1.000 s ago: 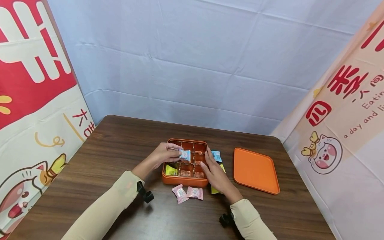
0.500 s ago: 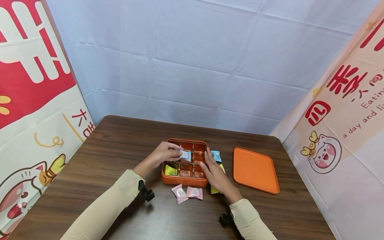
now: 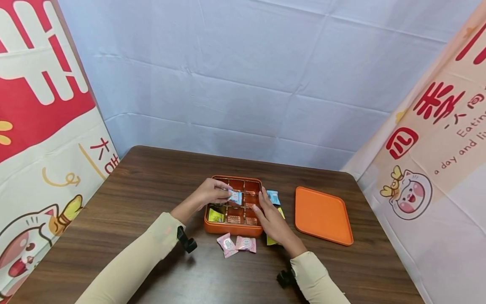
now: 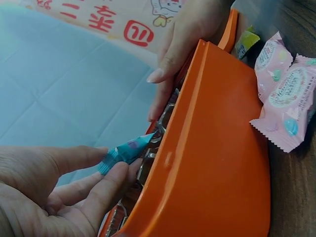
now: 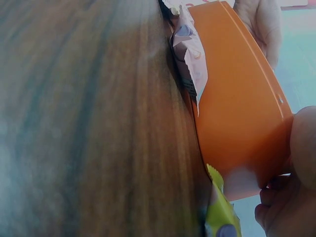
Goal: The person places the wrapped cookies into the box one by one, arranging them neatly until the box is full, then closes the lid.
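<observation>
Meanwhile, left hand (image 3: 209,193) pinches a blue packet (image 3: 235,196) over the orange box (image 3: 232,229); right hand (image 3: 274,222), fingers straight, braces its side.

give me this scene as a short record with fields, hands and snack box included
left hand: pinches a blue snack packet over the box
right hand: rests on the right side of the orange compartment box, fingers straight
inside box: yellow packet in the near left cell
in front of box: two pink packets
right of box: orange lid, lying flat
surface: dark wooden table

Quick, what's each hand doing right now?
Left hand: pinches a blue candy packet over the orange box.
Right hand: open, fingers resting on the box's right side.
</observation>
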The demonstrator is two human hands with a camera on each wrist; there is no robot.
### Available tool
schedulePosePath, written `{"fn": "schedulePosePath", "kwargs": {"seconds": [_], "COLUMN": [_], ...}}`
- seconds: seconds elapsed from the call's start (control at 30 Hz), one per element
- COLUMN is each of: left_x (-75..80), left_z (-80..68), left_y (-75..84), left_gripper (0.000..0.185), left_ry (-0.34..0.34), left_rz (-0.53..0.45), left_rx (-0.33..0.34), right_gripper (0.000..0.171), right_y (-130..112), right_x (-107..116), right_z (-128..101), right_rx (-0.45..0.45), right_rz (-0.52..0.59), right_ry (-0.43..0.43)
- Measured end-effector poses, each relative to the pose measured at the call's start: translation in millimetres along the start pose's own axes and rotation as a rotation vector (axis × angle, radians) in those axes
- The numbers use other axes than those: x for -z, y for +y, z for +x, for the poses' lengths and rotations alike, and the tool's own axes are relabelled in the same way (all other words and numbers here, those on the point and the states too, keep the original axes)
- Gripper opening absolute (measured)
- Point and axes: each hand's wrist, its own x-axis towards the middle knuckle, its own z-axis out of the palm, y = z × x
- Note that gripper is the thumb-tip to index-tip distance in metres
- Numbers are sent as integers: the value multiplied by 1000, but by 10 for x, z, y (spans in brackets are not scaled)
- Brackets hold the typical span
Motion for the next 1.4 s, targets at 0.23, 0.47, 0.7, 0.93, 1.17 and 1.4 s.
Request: {"fn": "schedulePosePath", "kwargs": {"seconds": [0.23,0.47,0.7,0.93,1.17,1.4], "left_x": [-1,-14,-17,-29,-40,-39], "left_z": [24,24,17,3,-21,-21], "left_y": [-6,15,33,59,51,50], "left_gripper": [24,23,23,24,24,24], "left_ry": [-10,-19,-18,-14,-7,-10], "left_rz": [10,18,27,44,44,41], "left_rx": [6,-3,1,-11,-16,-32], "right_gripper": [71,72,71,71,70,71], "right_y": [-4,6,14,-7,-5,5], "right_x": [-1,3,3,16,13,2], "right_z": [-2,0,8,12,7,2], "right_rx": [11,-13,2,-11,-17,-6], "right_rz": [6,-2,-1,7,8,10], "right_ry": [3,-15,-10,-11,-13,0]}}
